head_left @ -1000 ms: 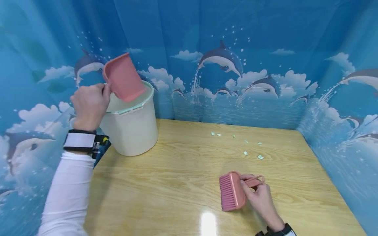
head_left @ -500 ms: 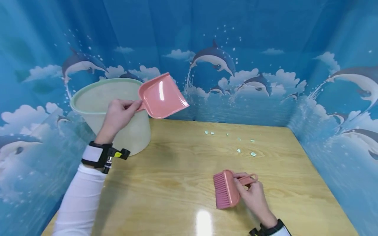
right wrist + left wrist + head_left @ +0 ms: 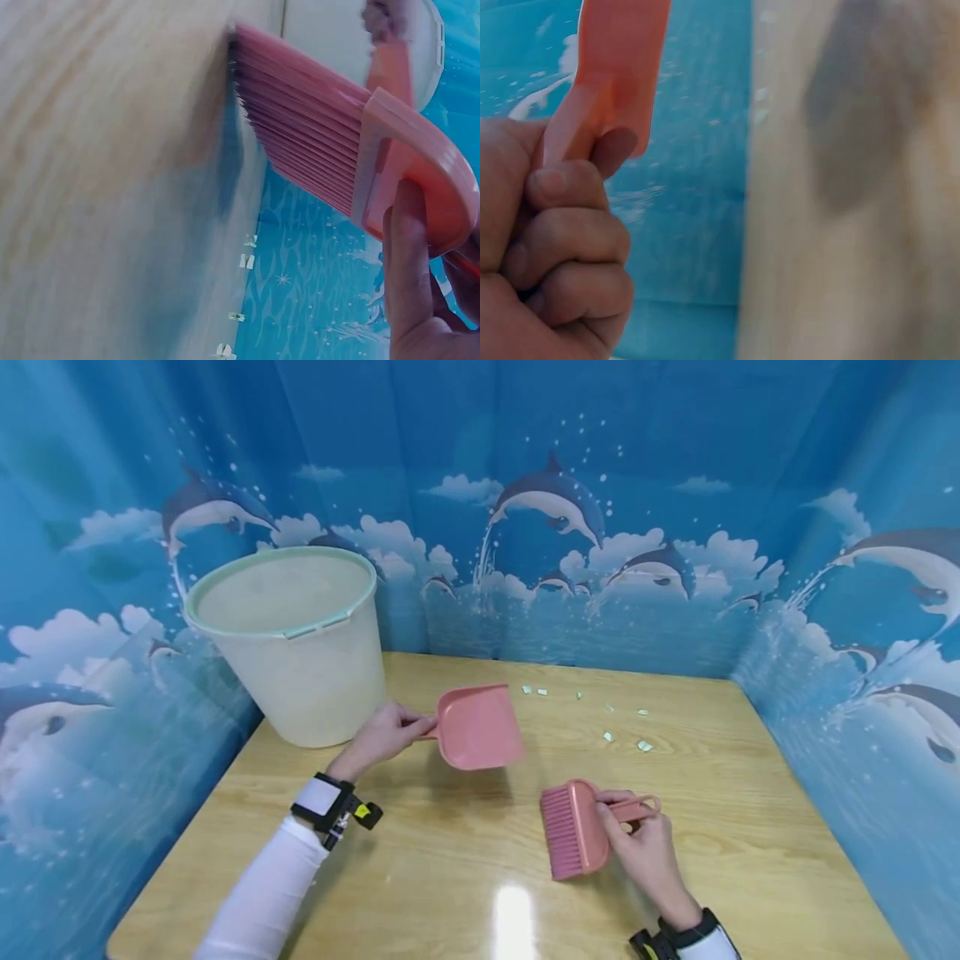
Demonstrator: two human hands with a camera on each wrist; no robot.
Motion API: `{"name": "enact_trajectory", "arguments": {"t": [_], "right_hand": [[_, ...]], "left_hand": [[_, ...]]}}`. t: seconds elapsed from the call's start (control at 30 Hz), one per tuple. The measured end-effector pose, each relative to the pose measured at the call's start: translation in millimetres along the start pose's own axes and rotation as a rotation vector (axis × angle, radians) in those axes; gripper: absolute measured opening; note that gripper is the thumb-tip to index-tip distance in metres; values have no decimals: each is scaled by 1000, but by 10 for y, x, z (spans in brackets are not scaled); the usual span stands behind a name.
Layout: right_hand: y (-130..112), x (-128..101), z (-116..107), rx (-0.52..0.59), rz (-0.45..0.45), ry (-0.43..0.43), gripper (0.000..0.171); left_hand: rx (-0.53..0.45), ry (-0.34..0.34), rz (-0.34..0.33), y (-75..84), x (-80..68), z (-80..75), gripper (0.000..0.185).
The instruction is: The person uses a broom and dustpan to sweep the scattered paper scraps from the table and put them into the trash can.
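My left hand (image 3: 384, 735) grips the handle of a pink dustpan (image 3: 480, 728), which hangs above the table just right of the bucket and casts a shadow below it. In the left wrist view the curled fingers (image 3: 577, 232) wrap the dustpan's handle (image 3: 581, 120). With my right hand (image 3: 647, 852) I pinch a pink hand brush (image 3: 588, 828) where its head meets the handle. Its bristles (image 3: 561, 832) point left, and in the right wrist view they stand close over the tabletop. Several small pale-green scraps (image 3: 645, 746) lie on the wood beyond the brush.
A tall cream bucket (image 3: 300, 668) with a mint-green rim stands at the table's back left. Blue dolphin-print curtain (image 3: 465, 460) encloses the wood-grain table (image 3: 420, 877) at the back and both sides.
My left hand has brought the dustpan from over the bucket's mouth, rightward and down to above the table, turning it level. The right hand keeps holding the brush in much the same place.
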State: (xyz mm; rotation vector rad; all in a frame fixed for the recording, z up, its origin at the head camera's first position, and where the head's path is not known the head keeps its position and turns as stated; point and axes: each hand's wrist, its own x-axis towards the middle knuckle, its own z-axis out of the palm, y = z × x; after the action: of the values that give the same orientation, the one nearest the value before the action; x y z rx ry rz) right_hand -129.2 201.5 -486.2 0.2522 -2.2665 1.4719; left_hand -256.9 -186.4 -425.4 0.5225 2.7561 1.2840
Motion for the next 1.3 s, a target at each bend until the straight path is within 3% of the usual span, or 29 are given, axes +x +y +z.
{"name": "enact_trajectory", "arguments": {"t": [0.17, 0.37, 0.5, 0.73, 0.9, 1.07, 1.2, 1.3], "right_hand": [[-38, 103, -63, 60, -12, 26, 13], [-46, 230, -285, 34, -1, 37, 13], [25, 373, -437, 30, -3, 44, 13], [226, 632, -580, -86, 8, 150, 19], [308, 826, -634, -192, -141, 215, 19], [434, 958, -667, -321, -295, 207, 24], [555, 1009, -669, -429, -318, 172, 26], [653, 1039, -637, -501, -322, 87, 29]], "left_hand": [[5, -111, 9, -97, 16, 325, 29], [-52, -249, 12, -99, 52, 816, 32], [-20, -269, 36, -91, 77, 1021, 33], [-1, -309, 14, -120, 71, 1088, 35], [6, -326, -11, -132, 52, 1097, 36], [5, -343, -40, -124, 24, 1123, 34], [4, -336, -38, -114, 25, 1116, 30], [9, -327, -35, -115, 24, 1099, 28]]}}
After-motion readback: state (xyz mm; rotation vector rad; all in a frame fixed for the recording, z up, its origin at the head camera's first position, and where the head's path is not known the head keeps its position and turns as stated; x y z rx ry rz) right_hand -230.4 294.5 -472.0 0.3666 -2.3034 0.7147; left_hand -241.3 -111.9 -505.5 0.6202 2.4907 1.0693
